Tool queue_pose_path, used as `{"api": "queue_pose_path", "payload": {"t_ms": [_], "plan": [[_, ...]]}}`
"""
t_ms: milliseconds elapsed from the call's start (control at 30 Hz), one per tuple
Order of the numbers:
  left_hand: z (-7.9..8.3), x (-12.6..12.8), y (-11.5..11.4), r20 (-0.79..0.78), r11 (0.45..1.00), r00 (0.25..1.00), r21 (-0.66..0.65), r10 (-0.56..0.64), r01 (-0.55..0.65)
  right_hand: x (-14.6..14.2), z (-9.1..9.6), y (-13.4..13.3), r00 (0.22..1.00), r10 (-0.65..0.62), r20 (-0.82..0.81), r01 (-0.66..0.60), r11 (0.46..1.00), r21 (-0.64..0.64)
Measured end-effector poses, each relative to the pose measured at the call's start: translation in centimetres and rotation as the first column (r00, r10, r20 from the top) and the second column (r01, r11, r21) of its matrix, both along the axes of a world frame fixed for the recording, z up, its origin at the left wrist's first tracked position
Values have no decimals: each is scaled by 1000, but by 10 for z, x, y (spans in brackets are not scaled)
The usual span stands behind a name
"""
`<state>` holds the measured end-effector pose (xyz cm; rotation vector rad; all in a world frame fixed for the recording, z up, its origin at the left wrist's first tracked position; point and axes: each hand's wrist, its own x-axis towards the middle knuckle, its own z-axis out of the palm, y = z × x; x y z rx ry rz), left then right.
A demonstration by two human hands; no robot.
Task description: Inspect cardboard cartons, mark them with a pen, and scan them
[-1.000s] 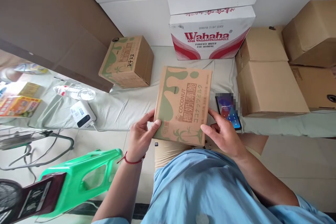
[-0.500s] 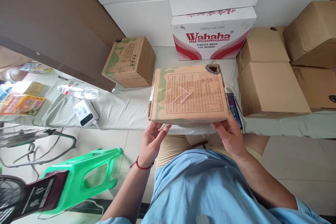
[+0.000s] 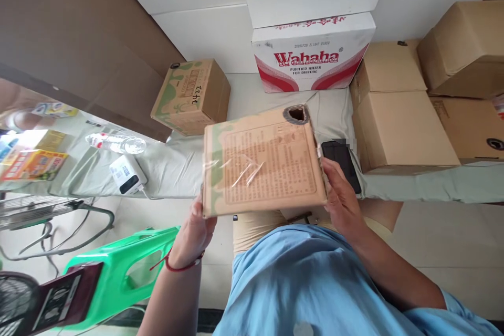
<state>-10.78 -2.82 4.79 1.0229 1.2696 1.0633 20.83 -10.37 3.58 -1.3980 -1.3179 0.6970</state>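
Observation:
Between my two hands is a brown cardboard box (image 3: 263, 163) with a green printed edge, small print and clear tape on its face. A dark-rimmed round hole shows at its upper right corner. My left hand (image 3: 197, 231) grips the box's lower left corner, with some fingers hidden behind it. On the other side, my right hand (image 3: 340, 197) holds the lower right edge. The box is tilted and overhangs the front edge of the cloth-covered table (image 3: 181, 163). Right of it lies a dark-screened phone (image 3: 340, 165), close to my right hand.
A smaller carton (image 3: 191, 95) marked 2422 stands behind on the left. At the back is a white and red Wahaba-style water carton (image 3: 313, 58). Plain cardboard boxes (image 3: 409, 128) fill the right. A plastic bottle (image 3: 116, 143), a white device (image 3: 128, 173) and a green stool (image 3: 129, 268) are left.
The box has moved left and toward me, turning slightly counterclockwise. My left hand has shifted left to its corner, my right hand up along its side. The phone's screen has gone dark.

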Motion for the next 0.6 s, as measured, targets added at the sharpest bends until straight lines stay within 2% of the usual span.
{"api": "queue_pose_path", "payload": {"t_ms": [133, 333, 400, 467, 533, 600], "plan": [[-17, -22, -10, 61, 999, 998, -11, -31, 32, -1, -5, 14, 979, 172, -112, -168, 985, 50], [-33, -13, 3, 74, 990, 988, 27, -138, 136, 2, -47, 64, 959, 247, -136, -249, 968, -2], [-41, -7, 6, 0, 986, 987, 36, -163, 163, 3, -60, 76, 949, 288, -126, -294, 955, -27], [-50, -5, 3, -151, 981, 970, 18, -188, 193, 7, -66, 83, 934, 345, -88, -349, 937, -33], [-58, -4, -3, -295, 977, 933, -18, -208, 212, 11, -63, 86, 912, 411, -8, -411, 911, -41], [-64, -6, -9, -360, 976, 908, -40, -215, 216, 19, -52, 89, 884, 455, 110, -444, 889, -109]]}}
